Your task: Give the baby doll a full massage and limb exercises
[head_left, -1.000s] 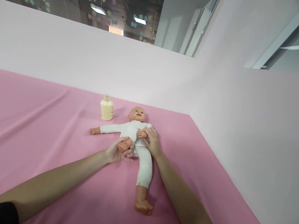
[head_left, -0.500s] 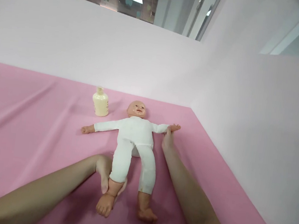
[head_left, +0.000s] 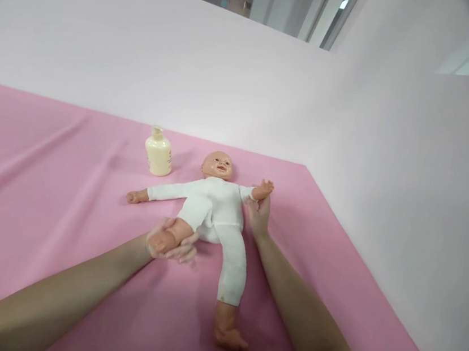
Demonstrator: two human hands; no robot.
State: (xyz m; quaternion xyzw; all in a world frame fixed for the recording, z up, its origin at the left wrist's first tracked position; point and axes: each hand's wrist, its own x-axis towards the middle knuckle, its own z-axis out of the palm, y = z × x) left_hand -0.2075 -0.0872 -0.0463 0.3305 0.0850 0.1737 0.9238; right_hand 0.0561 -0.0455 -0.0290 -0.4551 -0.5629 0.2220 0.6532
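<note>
A baby doll (head_left: 220, 205) in a white suit lies on its back on a pink sheet (head_left: 83, 225), its head toward the far wall. My left hand (head_left: 182, 249) is wrapped from below around the lower part of the doll's leg on the left, which is bent and lifted; the fingers are a little blurred. At the doll's arm on the right, my right hand (head_left: 259, 215) grips near the wrist, and that arm is bent upward. The doll's other leg lies stretched toward me, and its arm on the left rests out to the side.
A pale yellow pump bottle (head_left: 159, 155) stands upright on the sheet, left of the doll's head. White walls (head_left: 373, 158) rise behind and along the right edge. A window (head_left: 281, 5) sits above the far wall.
My left hand has raised the doll's leg and bent it up toward its body. My right hand has drawn the doll's arm inward and bent it. The view has shifted slightly.
</note>
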